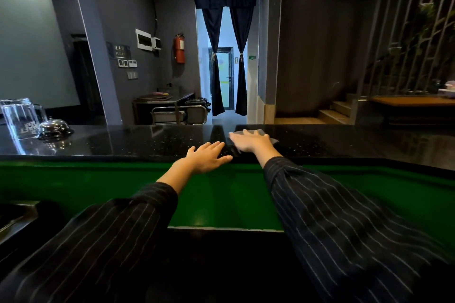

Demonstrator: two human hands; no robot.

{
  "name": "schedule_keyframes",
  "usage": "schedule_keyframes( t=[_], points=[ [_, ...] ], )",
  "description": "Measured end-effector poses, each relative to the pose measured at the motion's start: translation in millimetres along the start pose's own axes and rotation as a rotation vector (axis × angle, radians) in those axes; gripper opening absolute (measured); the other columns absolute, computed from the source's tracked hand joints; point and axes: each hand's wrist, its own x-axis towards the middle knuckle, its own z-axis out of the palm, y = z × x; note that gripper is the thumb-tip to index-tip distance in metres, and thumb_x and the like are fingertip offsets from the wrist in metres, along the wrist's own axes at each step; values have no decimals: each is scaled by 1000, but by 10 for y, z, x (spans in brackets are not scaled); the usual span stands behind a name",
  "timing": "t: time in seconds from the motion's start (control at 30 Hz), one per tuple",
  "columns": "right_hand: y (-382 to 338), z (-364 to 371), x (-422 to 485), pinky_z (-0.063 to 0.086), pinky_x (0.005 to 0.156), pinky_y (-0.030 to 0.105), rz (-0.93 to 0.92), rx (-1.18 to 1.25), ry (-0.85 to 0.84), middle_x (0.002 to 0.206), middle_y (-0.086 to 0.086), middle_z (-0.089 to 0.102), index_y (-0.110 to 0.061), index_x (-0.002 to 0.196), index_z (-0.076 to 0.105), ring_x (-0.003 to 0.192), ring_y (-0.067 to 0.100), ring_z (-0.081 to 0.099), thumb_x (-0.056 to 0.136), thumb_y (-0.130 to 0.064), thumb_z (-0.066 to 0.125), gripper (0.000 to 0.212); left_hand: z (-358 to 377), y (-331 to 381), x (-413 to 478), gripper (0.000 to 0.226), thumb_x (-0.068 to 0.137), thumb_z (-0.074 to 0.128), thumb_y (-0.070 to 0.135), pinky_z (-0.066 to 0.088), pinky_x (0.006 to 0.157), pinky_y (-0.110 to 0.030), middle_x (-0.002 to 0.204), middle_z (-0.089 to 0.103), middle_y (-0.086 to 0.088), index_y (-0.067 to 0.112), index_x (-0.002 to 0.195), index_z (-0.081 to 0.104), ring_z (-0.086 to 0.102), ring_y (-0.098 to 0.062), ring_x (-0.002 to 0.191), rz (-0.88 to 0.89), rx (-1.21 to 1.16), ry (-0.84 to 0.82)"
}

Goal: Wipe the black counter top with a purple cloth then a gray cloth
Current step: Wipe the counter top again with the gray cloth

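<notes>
Both arms in dark pinstriped sleeves point(344, 216), reaching forward over green panel point(221, 194). Left hand point(209, 157): fingers straight, together, palm down at near edge of black counter top point(147, 140), holding nothing. Right hand point(248, 141): just beyond left, fingers extended and spread, pressing flat on gray cloth point(272, 141). Cloth lies on counter top, edges showing past fingertips. Far left on counter: service bell point(53, 128), upturned glass jugs point(19, 118). Back wall: fire extinguisher point(179, 48).
</notes>
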Motion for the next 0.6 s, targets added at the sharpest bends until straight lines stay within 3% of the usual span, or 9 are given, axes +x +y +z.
schedule_keyframes(
  t=[0.13, 0.27, 0.4, 0.5, 0.6],
  points=[
    [18, 55, -131, 1, 116, 62, -132, -26, -68, 165, -3, 5, -49, 151, 13, 151, 33, 3, 96, -65, 12, 58, -38, 36, -62, 68, 95, 27, 58, 3, 118, -54, 161, 6, 4, 25, 151, 9, 4, -20, 148, -12, -19, -29],
    [648, -86, -307, 0, 117, 62, -11, 31, -73, 164, -9, 4, -51, 151, 13, 151, 29, 2, 84, -82, 12, 73, -16, 25, -62, 68, 95, 26, 58, 2, 118, -54, 161, 6, 5, 25, 151, 10, 3, -19, 148, -18, -31, -29],
    [1304, -207, -406, -1, 120, 52, 173, 68, -28, 164, -8, 4, -39, 154, 12, 152, 27, 1, 92, -73, 15, 71, 29, 18, -39, 68, 94, 25, 59, 3, 117, -55, 161, 7, 4, 25, 151, 11, 5, -20, 148, -1, -20, 9],
    [1341, -192, -319, -2, 119, 52, 228, 16, -30, 165, -7, 1, -47, 152, 10, 151, 29, -1, 99, -60, 13, 54, 62, 2, -12, 68, 94, 24, 59, 4, 116, -56, 161, 8, 4, 24, 151, 12, 5, -20, 148, 10, -10, 21],
    [1191, -160, -215, 2, 119, 56, 310, -27, -14, 165, 1, 2, -44, 153, 11, 150, 36, 0, 103, -46, 21, 51, 72, 12, 4, 68, 94, 24, 59, 3, 116, -56, 161, 7, 4, 24, 151, 12, 4, -21, 148, 18, -3, 21]
  ],
)
